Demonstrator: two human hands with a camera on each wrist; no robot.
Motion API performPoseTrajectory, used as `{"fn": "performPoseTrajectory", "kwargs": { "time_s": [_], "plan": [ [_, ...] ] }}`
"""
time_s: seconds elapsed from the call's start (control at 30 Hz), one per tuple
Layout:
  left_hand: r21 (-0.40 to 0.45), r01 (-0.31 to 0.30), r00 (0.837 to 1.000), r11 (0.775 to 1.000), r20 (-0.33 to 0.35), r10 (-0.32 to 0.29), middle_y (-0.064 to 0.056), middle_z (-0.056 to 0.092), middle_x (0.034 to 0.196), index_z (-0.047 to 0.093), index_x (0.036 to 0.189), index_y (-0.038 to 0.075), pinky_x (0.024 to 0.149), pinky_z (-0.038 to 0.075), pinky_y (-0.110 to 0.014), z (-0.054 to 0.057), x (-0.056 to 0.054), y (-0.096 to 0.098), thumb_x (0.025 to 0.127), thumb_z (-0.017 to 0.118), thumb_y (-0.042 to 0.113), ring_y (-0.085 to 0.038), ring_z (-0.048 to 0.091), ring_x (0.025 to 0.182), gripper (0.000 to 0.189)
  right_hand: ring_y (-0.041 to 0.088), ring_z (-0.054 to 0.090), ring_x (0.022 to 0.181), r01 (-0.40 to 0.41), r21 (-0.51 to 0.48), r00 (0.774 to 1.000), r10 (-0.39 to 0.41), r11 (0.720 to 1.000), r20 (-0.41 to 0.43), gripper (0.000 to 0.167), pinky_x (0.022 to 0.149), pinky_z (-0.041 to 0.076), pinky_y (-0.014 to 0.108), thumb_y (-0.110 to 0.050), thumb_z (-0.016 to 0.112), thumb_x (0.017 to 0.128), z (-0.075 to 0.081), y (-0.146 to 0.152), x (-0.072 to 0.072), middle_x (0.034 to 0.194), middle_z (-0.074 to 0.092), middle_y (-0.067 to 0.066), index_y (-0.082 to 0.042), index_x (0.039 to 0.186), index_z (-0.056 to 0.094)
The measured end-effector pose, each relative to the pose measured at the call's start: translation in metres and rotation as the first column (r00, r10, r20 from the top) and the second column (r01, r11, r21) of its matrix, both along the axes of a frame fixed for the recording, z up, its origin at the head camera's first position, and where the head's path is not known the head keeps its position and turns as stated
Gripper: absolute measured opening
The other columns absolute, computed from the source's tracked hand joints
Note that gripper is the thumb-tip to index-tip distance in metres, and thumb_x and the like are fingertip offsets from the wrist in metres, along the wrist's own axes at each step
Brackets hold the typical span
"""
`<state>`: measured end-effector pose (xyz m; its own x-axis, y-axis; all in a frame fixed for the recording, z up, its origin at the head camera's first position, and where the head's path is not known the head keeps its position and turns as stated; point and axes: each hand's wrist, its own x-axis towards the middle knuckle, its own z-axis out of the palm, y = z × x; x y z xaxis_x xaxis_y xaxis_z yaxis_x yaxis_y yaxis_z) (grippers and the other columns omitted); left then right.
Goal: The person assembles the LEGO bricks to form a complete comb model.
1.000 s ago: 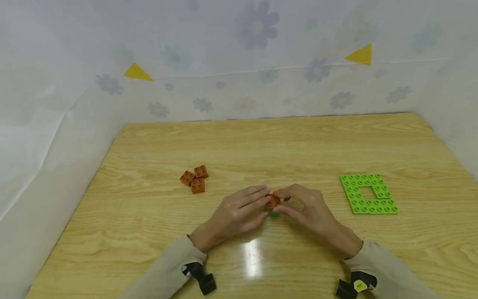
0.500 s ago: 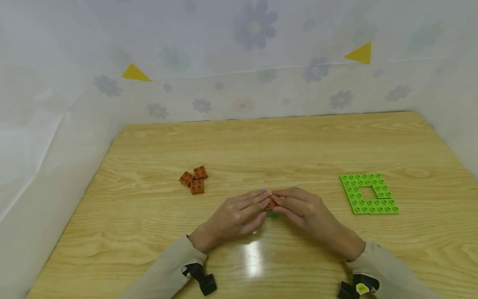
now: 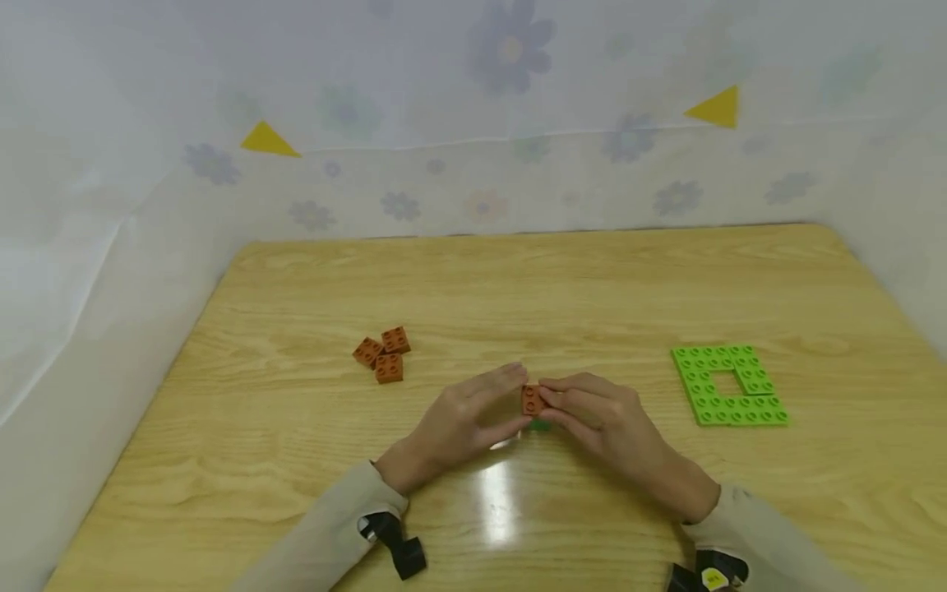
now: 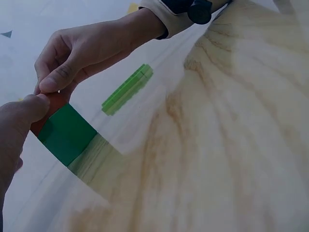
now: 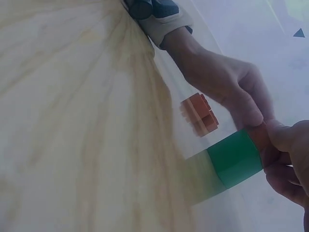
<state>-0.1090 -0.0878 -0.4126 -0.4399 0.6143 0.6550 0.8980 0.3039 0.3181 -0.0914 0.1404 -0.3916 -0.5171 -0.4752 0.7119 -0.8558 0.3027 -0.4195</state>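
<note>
- While the brown brick sits atop the green block at the clock's centre in the head view, the left hand lies between eight and nine o'clock, thumb and fingers narrow about the brick.
- Right hand: between three and four o'clock, thumb and fingers pinching the same brick.
- Green block: on the table, peeping out at six o'clock beneath the brick.
- Three loose bricks: half past nine, brown, studded, clustered together.
- Frame: three o'clock, light green, flat, well apart from the right hand.
- Yellow triangles: half past ten and one o'clock, on the flowered sheet behind the table.
</note>
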Motion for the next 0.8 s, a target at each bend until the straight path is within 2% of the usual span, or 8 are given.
{"fn": "performPoseTrajectory", "kwargs": {
  "time_s": [0.07,0.17,0.3,0.43,0.5,0.63,0.8],
  "plan": [
    [-0.019,-0.019,0.995,1.0,0.094,0.021,-0.022,0.059,0.129,0.059,0.126,-0.007,0.103,0.044,-0.031,-0.0019,-0.0002,-0.0016,0.08,0.08,0.021,-0.027,0.055,0.124,0.058,0.024,0.069,0.087,0.006,0.017,1.0,-0.006,1.0,0.022,0.03,0.083,0.054,0.018,-0.027,0.062,0.094,0.0003,-0.0002,-0.0003,0.097,0.071,0.011,0.001,0.096,0.074],
    [-0.058,-0.026,0.975,0.998,0.219,0.038,-0.021,0.054,0.135,0.056,0.131,-0.005,0.107,0.04,-0.034,-0.0049,-0.0004,-0.0021,0.083,0.078,0.025,-0.025,0.048,0.13,0.061,0.023,0.069,0.087,0.004,0.03,0.999,-0.005,1.0,0.035,0.027,0.082,0.054,0.019,-0.026,0.063,0.093,0.0008,-0.0002,-0.0003,0.097,0.071,0.011,-0.001,0.093,0.074],
    [-0.138,-0.037,0.946,0.99,0.314,0.079,-0.016,0.047,0.144,0.052,0.137,-0.001,0.112,0.032,-0.036,-0.0059,-0.0001,0.0002,0.085,0.075,0.032,-0.021,0.037,0.138,0.066,0.024,0.07,0.087,0.003,0.038,0.999,-0.005,0.999,0.037,0.027,0.082,0.053,0.018,-0.026,0.063,0.093,0.0018,0.0001,0.0002,0.096,0.071,0.01,-0.002,0.09,0.073],
    [-0.209,-0.05,0.92,0.977,0.37,0.126,-0.011,0.039,0.15,0.046,0.142,0.002,0.115,0.027,-0.04,-0.0045,0.0017,0.003,0.086,0.071,0.04,-0.021,0.028,0.143,0.071,0.023,0.07,0.087,0.014,0.047,0.999,-0.015,0.999,0.035,0.032,0.082,0.054,0.018,-0.03,0.06,0.094,0.0019,0.0005,0.0007,0.096,0.071,0.01,-0.002,0.09,0.074],
    [-0.212,-0.051,0.917,0.976,0.377,0.13,-0.012,0.039,0.15,0.046,0.142,0.003,0.114,0.029,-0.041,-0.0046,0.0022,0.0043,0.087,0.07,0.041,-0.022,0.031,0.142,0.071,0.022,0.07,0.087,0.024,0.05,0.999,-0.026,0.998,0.046,0.034,0.082,0.054,0.018,-0.033,0.059,0.095,0.0016,0.0007,0.0014,0.095,0.071,0.009,-0.003,0.089,0.074],
    [-0.16,-0.041,0.925,0.986,0.368,0.099,-0.018,0.045,0.145,0.052,0.138,0.001,0.11,0.036,-0.04,-0.0065,0.0017,0.0061,0.087,0.072,0.036,-0.027,0.042,0.134,0.065,0.021,0.069,0.087,0.033,0.05,0.998,-0.036,0.998,0.06,0.035,0.081,0.054,0.017,-0.033,0.059,0.095,0.0003,0.0001,0.0025,0.095,0.071,0.008,-0.003,0.089,0.074],
    [-0.092,-0.034,0.935,0.995,0.348,0.064,-0.022,0.051,0.137,0.06,0.13,0.0,0.105,0.043,-0.039,-0.0088,0.0002,0.0065,0.085,0.075,0.032,-0.03,0.05,0.126,0.057,0.022,0.069,0.093,0.037,0.059,0.994,-0.043,0.998,0.103,0.02,0.084,0.054,0.02,-0.023,0.068,0.09,0.0001,0.0009,0.0042,0.1,0.071,0.009,-0.004,0.093,0.073]
  ]
}}
